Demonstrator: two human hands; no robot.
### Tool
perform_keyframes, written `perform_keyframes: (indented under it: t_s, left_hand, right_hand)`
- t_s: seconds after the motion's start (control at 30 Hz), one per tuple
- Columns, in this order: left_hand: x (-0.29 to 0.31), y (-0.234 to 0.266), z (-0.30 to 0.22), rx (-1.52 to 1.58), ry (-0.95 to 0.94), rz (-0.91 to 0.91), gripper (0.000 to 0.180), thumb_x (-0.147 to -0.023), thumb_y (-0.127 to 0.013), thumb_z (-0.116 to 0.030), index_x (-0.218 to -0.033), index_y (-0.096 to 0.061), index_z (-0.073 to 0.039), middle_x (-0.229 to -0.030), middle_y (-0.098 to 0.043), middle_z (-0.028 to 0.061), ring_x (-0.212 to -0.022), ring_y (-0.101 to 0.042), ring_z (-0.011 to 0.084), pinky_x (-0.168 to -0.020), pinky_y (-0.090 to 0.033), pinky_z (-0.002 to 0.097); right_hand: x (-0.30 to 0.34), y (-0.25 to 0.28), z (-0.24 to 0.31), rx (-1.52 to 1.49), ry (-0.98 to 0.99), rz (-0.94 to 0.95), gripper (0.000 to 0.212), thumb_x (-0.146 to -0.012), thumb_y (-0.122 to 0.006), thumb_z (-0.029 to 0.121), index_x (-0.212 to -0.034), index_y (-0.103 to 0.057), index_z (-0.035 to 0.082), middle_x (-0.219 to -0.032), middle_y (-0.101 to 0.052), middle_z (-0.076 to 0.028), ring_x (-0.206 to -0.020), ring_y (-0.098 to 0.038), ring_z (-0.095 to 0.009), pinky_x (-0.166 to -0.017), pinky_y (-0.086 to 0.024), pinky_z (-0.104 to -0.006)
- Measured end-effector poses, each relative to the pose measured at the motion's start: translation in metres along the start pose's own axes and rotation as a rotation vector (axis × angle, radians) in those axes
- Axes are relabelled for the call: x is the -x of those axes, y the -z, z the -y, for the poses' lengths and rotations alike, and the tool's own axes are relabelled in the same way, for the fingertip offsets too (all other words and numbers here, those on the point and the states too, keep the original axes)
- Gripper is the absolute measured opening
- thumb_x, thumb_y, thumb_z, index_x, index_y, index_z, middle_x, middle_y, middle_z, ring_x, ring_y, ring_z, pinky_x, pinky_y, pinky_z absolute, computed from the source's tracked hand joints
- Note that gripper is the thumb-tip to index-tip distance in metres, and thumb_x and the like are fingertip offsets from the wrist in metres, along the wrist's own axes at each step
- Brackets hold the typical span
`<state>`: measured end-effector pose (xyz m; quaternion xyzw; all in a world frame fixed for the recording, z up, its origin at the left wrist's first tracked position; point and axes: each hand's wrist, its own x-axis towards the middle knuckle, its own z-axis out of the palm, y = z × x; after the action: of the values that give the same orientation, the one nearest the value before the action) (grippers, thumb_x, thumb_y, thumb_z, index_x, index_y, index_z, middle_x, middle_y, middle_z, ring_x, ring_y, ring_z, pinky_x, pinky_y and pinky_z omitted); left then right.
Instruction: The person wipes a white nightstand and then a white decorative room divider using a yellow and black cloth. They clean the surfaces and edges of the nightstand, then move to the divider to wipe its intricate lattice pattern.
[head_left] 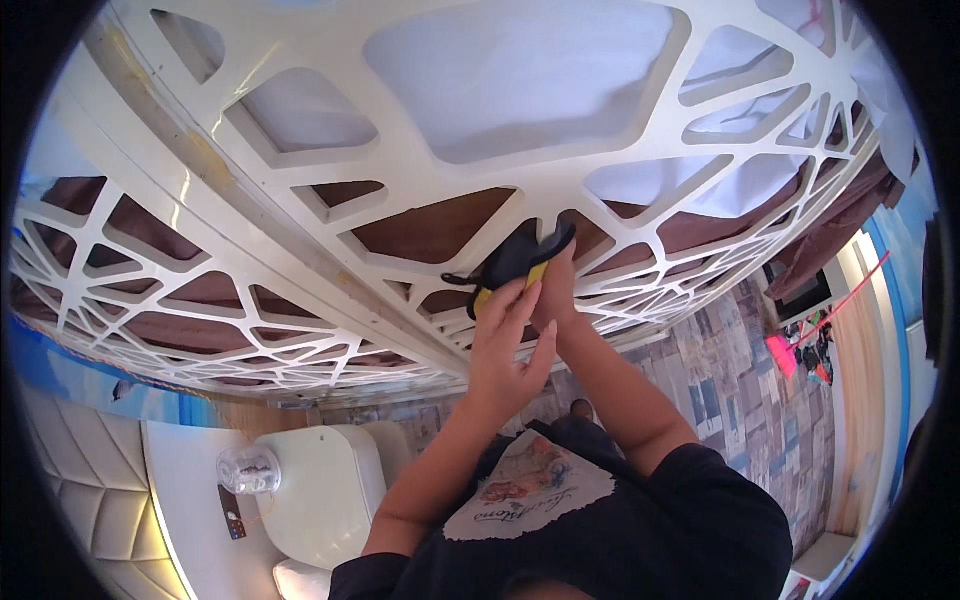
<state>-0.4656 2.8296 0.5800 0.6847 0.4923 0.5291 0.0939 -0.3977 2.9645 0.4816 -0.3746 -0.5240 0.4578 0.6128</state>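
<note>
Both my hands are together at the middle of a white openwork lattice panel (560,190). Between them is a black-and-yellow item (512,258) with a curved black body, a yellow edge and a small dark loop at its left end; I cannot make out its exact kind. My left hand (512,335) presses its fingers along the yellow edge, with the thumb apart. My right hand (560,290) grips the item from the right side, its fingers mostly hidden behind the black part. The item is close against the lattice bars.
Brown and white cloth (530,80) shows through the lattice holes. A white rounded table (320,480) at lower left carries a clear plastic container (249,469). On the right, a pink broom (782,355) stands over the wood-patterned floor (720,390). A padded panel (85,480) is at far left.
</note>
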Motion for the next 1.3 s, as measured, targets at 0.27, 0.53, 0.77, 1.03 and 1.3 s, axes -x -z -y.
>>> perform_keyframes:
  t_s: [0.27,0.53,0.77,1.03,1.3]
  left_hand:
    - [0.040,0.003,0.003,0.084,0.205,-0.032,0.034,-0.084,-0.069,-0.007,-0.117,-0.065,0.002,-0.117,-0.061,0.0183,-0.105,-0.061,0.0297,-0.092,-0.047,0.0377]
    - [0.057,0.041,-0.004,0.152,0.222,-0.364,0.015,-0.088,-0.064,0.002,-0.103,-0.066,0.001,-0.102,-0.063,0.0147,-0.095,-0.061,0.0238,-0.087,-0.048,0.0320]
    - [0.052,0.027,0.014,0.130,0.318,-0.299,0.021,-0.088,-0.066,-0.003,-0.109,-0.067,-0.001,-0.110,-0.059,0.0143,-0.105,-0.058,0.0251,-0.094,-0.044,0.0317]
    - [0.048,0.022,0.000,-0.045,0.257,-0.098,0.031,-0.084,-0.070,-0.007,-0.115,-0.071,-0.006,-0.103,-0.056,0.0127,-0.093,-0.055,0.0270,-0.085,-0.045,0.0340]
    - [-0.042,0.034,-0.027,-0.343,-0.206,-0.404,0.047,-0.082,-0.064,-0.006,-0.127,-0.055,0.003,-0.116,-0.055,0.0216,-0.107,-0.053,0.0380,-0.095,-0.042,0.0422]
  right_hand:
    - [0.061,0.016,-0.020,0.725,0.418,0.148,0.062,-0.086,-0.064,0.023,-0.136,-0.040,-0.003,-0.134,-0.041,-0.027,-0.127,-0.036,-0.048,-0.112,-0.018,-0.0573]
    - [0.069,-0.018,0.049,0.625,0.686,0.347,0.061,-0.080,-0.069,0.011,-0.134,-0.045,-0.003,-0.135,-0.044,-0.028,-0.123,-0.043,-0.052,-0.106,-0.031,-0.0617]
    - [0.052,-0.018,-0.002,0.930,0.836,0.370,0.056,-0.079,-0.064,0.022,-0.130,-0.051,0.002,-0.136,-0.044,-0.023,-0.122,-0.046,-0.045,-0.102,-0.040,-0.0533]
    - [0.059,0.003,0.034,0.399,0.602,0.426,0.041,-0.087,-0.063,0.015,-0.126,-0.054,0.008,-0.142,-0.039,-0.028,-0.131,-0.043,-0.044,-0.103,-0.042,-0.0464]
    - [0.035,-0.004,0.131,0.332,1.080,0.110,0.039,-0.090,-0.062,0.009,-0.127,-0.054,0.002,-0.140,-0.045,-0.024,-0.131,-0.046,-0.039,-0.111,-0.026,-0.0594]
